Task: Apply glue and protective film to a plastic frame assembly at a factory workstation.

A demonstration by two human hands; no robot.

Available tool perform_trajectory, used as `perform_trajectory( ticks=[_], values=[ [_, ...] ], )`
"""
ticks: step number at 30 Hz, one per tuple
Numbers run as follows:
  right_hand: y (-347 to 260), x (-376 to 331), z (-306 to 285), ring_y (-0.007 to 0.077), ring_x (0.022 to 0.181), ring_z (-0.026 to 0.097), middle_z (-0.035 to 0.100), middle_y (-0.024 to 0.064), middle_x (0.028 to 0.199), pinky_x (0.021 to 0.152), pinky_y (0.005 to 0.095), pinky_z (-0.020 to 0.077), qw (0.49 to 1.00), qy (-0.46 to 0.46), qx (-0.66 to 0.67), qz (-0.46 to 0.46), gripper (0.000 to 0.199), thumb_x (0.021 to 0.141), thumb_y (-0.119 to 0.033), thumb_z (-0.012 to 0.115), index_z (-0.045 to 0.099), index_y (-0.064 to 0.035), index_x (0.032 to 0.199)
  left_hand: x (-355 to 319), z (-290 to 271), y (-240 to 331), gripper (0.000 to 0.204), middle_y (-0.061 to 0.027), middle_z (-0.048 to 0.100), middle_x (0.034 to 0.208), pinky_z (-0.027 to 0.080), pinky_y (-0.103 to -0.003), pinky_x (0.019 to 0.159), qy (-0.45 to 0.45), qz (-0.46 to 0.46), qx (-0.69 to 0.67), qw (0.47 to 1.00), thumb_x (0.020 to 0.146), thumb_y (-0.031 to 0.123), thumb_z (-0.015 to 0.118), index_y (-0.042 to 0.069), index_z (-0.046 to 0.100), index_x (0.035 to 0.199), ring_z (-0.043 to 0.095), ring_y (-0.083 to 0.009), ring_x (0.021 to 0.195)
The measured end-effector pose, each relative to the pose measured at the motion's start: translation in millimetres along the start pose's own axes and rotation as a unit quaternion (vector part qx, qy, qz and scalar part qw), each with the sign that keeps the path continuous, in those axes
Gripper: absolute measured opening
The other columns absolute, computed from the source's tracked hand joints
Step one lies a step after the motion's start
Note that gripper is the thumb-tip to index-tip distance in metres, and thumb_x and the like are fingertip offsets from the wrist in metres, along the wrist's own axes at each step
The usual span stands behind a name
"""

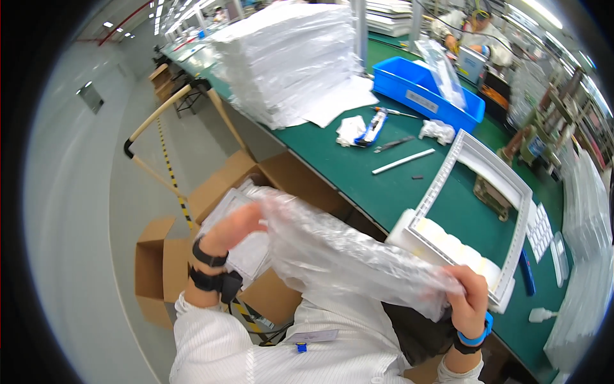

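White smock: worn by the person, nearest the camera; striped sleeves seen at near left and near right.
Clear plastic film: held up in front of the smock, crumpled, spanned between both hands; bag or sheet, filled or not, cannot be told.
Film axis: long side run from far left to near right; left end farther, right end nearer.
Left hand: closed on the film's left end; fingertips blurred, partly covered by plastic; wrist ringed by black straps.
Right hand: thumb and fingers clenched on the film's right end; blue band worn at the wrist.
Key relation: film touched at both ends, its body placed right of the left hand and left of the right hand; left hand set nearer the carton, right hand nearer the frame.
Open carton: placed at left, flaps spread, partly hidden by left hand and film; pale flat items seen within.
White frame: laid at right on the green table, just beyond the right hand; cream rolls seen along its near end.
Tabletop, far side: blue bin placed right of the tall white stack; blue-white tool and white strip left nearer.
Floor, left: second carton stood open.
Co-worker: seen at far right, beyond the bin.
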State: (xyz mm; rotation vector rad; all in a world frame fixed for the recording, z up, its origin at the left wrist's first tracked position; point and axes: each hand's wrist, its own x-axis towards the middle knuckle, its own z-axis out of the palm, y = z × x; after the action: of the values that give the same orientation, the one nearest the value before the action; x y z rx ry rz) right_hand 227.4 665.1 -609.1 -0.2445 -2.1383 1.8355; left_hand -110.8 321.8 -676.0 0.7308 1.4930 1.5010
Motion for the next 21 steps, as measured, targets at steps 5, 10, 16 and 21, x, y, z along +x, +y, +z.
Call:
perform_trajectory(
  ticks=[5, 10, 16, 21],
  values=[
    [6.6, -60.9, -12.3, 0.0295, 0.087, 0.071, 0.072, 0.0118, 0.093, 0.077, 0.0331, 0.0552, 0.986, -0.090, -0.040, -0.134, 0.033, 0.070, 0.010, 0.063, 0.074, -0.0015, 0.098, 17.4, 98.2, -93.6, 0.043, -0.0030, 0.058, 0.134, 0.048, -0.033, 0.099, -0.106, -0.244, -0.143, 0.953, 0.103, 0.024, 0.056, 0.005, 0.052, 0.141, 0.055, -0.0142, 0.119],
    [1.8, -107.7, -51.6, 0.0353, 0.126, 0.054, 0.057, 0.0159, 0.133, 0.107, 0.0435, 0.0432, 0.920, -0.384, 0.075, -0.039, 0.025, 0.092, -0.012, 0.068, 0.071, -0.0035, 0.116, 48.5, 156.1, -67.8, 0.036, -0.0019, 0.062, 0.114, 0.048, -0.030, 0.090, -0.242, -0.176, 0.023, 0.954, 0.088, 0.006, 0.070, 0.003, 0.065, 0.124, 0.057, -0.0151, 0.101],
    [23.8, -113.8, -70.9, 0.0350, 0.122, 0.059, 0.061, 0.0199, 0.133, 0.107, 0.0420, 0.0444, 0.994, 0.081, -0.076, 0.018, 0.044, 0.088, -0.017, 0.073, 0.063, 0.0031, 0.125, 72.6, 183.7, 39.0, 0.038, -0.0024, 0.048, 0.097, 0.038, -0.036, 0.103, -0.387, 0.236, 0.221, 0.864, 0.076, -0.005, 0.072, 0.016, 0.075, 0.108, 0.047, -0.0223, 0.100],
    [-0.7, -52.5, -18.3, 0.0312, 0.109, 0.061, 0.062, 0.0155, 0.125, 0.097, 0.0378, 0.0482, 0.974, -0.027, -0.223, -0.029, 0.067, 0.082, -0.012, 0.074, 0.048, -0.0035, 0.143, 76.5, 205.8, 133.0, 0.025, -0.0018, 0.044, 0.098, 0.021, -0.055, 0.112, -0.441, 0.416, 0.227, 0.762, 0.085, 0.035, 0.072, 0.013, 0.080, 0.094, 0.042, -0.0268, 0.098]
  ],
)
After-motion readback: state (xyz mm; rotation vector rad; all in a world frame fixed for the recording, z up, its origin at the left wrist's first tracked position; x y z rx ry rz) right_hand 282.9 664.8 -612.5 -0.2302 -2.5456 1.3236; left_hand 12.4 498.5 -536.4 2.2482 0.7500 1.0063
